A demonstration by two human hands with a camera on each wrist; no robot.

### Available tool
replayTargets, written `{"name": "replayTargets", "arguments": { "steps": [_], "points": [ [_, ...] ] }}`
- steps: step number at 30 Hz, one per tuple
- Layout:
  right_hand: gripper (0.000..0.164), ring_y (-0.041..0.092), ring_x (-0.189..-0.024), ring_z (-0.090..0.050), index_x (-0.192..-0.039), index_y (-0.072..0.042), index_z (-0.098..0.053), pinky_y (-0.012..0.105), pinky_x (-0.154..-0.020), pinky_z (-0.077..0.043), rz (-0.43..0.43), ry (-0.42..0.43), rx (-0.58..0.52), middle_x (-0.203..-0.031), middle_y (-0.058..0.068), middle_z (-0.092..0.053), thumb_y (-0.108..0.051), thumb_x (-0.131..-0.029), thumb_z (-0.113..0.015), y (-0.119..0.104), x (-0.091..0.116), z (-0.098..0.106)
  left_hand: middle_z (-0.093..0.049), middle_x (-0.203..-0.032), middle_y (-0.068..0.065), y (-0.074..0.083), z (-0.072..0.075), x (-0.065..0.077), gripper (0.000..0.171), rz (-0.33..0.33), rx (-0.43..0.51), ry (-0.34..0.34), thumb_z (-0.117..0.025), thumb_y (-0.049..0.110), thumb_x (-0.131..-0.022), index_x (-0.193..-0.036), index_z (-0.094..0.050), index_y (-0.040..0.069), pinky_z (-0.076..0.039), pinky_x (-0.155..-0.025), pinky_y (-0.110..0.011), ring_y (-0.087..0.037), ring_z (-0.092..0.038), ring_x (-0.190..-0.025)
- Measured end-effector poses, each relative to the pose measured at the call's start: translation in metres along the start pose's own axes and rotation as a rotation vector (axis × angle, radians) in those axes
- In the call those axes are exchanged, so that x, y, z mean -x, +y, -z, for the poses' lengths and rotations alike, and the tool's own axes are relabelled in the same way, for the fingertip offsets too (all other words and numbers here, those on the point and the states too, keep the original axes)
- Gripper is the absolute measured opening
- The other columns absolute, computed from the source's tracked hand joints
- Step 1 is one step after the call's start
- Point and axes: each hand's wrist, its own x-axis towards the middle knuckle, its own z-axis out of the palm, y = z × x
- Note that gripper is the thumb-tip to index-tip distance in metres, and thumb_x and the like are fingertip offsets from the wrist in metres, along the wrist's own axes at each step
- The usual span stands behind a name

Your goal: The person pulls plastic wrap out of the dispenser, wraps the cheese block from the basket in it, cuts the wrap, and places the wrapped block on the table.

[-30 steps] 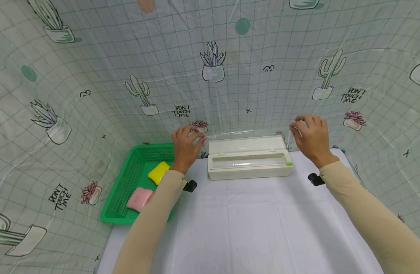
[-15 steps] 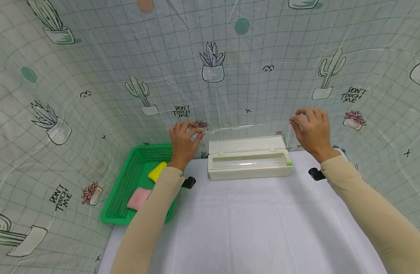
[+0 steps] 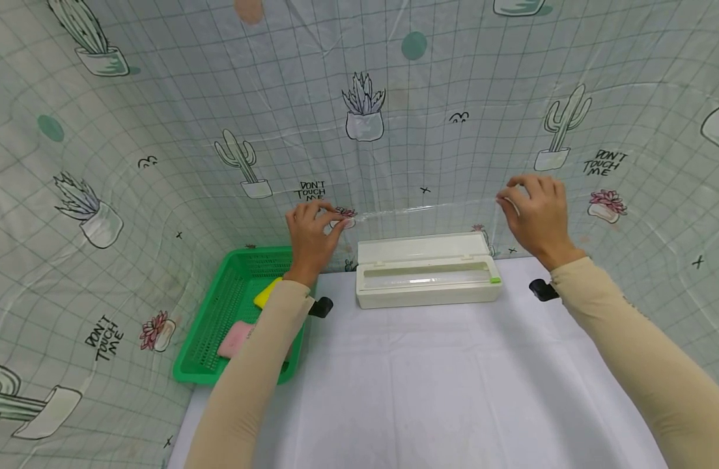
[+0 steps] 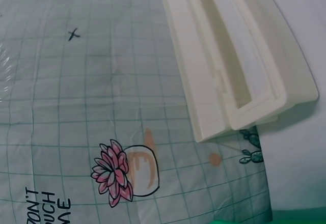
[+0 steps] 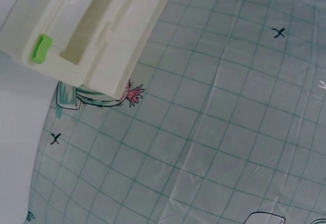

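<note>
Clear film [image 3: 418, 209] stretches between left-hand fingers [image 3: 314, 208] and right-hand fingers [image 3: 531, 184].

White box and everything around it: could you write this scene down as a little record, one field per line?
Box: white box, lid open at the back, green tab at its right end
Clear film: clear film, a shiny edge spanning between the hands
Left hand: left hand, pinching the film
Right hand: right hand, likewise
Basket: green basket, left of the box; yellow and pink items inside, partly hidden
</note>
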Motion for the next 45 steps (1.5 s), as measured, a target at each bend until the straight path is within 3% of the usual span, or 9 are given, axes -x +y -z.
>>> {"name": "replayTargets", "arguments": {
  "steps": [21,28,36,45],
  "points": [
    [0.01,0.051,-0.106,-0.054,-0.101,0.005,-0.073,0.065,-0.091,-0.039,0.006,0.015,0.005,-0.114,0.025,-0.065,-0.004,-0.097,-0.074,-0.001,-0.021,0.012,-0.067,-0.112,-0.012,-0.001,0.011,-0.017,0.015,-0.002,-0.001,0.013,-0.082,0.02,-0.094,-0.095,-0.081,0.005,-0.035,-0.095,-0.056,-0.034,-0.054,-0.109],
    [0.017,0.052,-0.109,-0.052,-0.103,0.007,-0.072,0.066,-0.092,-0.036,0.012,-0.012,0.015,-0.116,0.028,-0.064,-0.01,-0.103,-0.068,0.001,-0.027,0.015,-0.068,-0.112,-0.014,0.0,0.016,-0.023,0.016,-0.013,-0.004,0.031,-0.082,0.02,-0.094,-0.096,-0.082,0.005,-0.034,-0.096,-0.058,-0.035,-0.053,-0.106],
    [0.013,0.052,-0.106,-0.052,-0.099,0.006,-0.072,0.065,-0.091,-0.036,0.021,0.042,0.004,-0.114,0.027,-0.065,-0.008,-0.101,-0.071,0.002,-0.035,0.016,-0.068,-0.111,-0.013,0.0,0.02,-0.031,0.015,-0.028,0.001,0.062,-0.082,0.02,-0.094,-0.094,-0.081,0.005,-0.034,-0.096,-0.056,-0.034,-0.053,-0.104],
    [0.018,0.052,-0.109,-0.052,-0.103,0.007,-0.072,0.066,-0.092,-0.035,0.035,0.015,0.019,-0.117,0.028,-0.064,-0.01,-0.104,-0.067,0.0,-0.043,0.024,-0.068,-0.112,-0.015,0.0,0.025,-0.037,0.019,-0.032,0.011,0.066,-0.08,0.022,-0.096,-0.095,-0.081,0.003,-0.033,-0.096,-0.057,-0.035,-0.053,-0.104]
  ]
}}
